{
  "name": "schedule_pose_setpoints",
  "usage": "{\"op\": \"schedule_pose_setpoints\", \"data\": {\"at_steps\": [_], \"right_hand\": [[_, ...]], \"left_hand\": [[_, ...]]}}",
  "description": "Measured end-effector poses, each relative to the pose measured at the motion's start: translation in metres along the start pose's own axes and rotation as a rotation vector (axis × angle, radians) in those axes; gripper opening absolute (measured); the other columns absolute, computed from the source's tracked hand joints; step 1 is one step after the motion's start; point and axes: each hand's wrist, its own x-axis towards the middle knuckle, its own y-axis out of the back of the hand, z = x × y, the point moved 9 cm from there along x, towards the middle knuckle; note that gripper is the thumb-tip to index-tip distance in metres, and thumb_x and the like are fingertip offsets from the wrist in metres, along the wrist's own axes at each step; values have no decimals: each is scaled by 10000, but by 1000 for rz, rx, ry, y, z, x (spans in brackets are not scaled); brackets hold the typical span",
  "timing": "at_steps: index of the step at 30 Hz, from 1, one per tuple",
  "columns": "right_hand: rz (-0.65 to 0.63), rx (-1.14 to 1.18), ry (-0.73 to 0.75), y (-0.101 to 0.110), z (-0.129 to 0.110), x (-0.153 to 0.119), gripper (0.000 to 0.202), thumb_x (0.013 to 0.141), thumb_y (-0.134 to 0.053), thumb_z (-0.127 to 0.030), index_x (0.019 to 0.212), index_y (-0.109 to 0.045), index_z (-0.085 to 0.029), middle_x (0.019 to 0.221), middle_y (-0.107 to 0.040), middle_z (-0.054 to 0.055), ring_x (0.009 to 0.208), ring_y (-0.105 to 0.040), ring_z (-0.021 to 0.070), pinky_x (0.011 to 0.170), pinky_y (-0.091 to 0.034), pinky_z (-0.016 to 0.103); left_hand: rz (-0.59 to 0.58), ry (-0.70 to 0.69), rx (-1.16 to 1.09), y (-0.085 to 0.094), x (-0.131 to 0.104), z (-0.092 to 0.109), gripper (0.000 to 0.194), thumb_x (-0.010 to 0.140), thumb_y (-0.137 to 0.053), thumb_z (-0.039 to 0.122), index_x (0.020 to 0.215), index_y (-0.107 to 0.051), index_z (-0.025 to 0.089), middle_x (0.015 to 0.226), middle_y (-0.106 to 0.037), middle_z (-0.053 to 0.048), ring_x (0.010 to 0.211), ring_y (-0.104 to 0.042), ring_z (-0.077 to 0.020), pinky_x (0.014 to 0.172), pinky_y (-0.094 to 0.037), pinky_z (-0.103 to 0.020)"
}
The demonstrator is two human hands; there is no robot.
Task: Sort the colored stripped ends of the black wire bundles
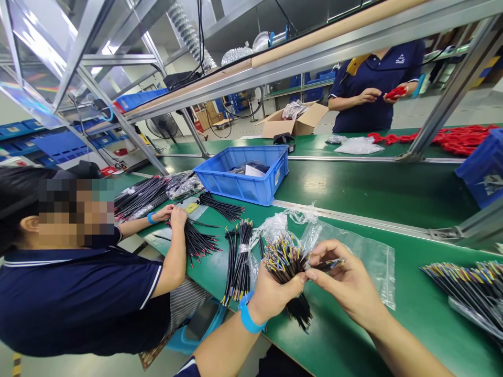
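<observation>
My left hand (277, 290), with a blue band at the wrist, is wrapped round a thick bundle of black cables (285, 256). Their ends face up and show yellow, blue and brown wires. At the bundle's right side, my right hand (343, 277) pinches a few cables between thumb and fingers, their coloured tips sticking out to the right. Just left of my hands lie tied cable bundles (241, 262) on the green table. Behind my right hand is a clear plastic zip bag (369, 256).
A blue bin (239, 183) stands ahead. More black cables (467, 288) lie at the right edge. On the left, a co-worker (78, 303) handles cables with red tips. Another person (373, 94) across the bench holds red pieces. Metal frame bars (275, 78) cross above.
</observation>
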Motion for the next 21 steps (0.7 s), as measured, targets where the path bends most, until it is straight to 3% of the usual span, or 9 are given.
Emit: {"op": "schedule_pose_setpoints", "data": {"at_steps": [3,10,17,21], "right_hand": [[-38,10,-15,0,1,3,361,756,-921,-445,972,-714,-244,855,-719,22,790,-689,180,697,-584,277],[-86,-61,-84,3,11,6,318,823,-846,-507,926,-759,-219,888,-769,63,797,-717,214,754,-619,346],[-44,-21,-4,4,7,4,307,918,-748,-518,876,-659,-228,775,-643,10,717,-594,149,654,-507,253],[-137,50,-53,-5,11,1,318,891,-794,-488,1072,-674,-256,675,-513,-57,619,-473,120,592,-405,245]], "left_hand": [[1,17,-10,1,0,2,364,785,-861,483,916,-800,149,894,-810,-100,890,-771,-268,886,-648,-386],[101,19,36,15,-2,0,407,778,-847,536,899,-785,152,925,-814,-115,887,-775,-274,877,-651,-400],[162,10,57,20,-5,-5,379,760,-861,501,879,-769,153,855,-792,-87,811,-749,-241,820,-647,-371],[130,17,55,16,-4,-4,377,778,-852,505,873,-775,148,853,-795,-95,793,-747,-238,786,-648,-360]]}}
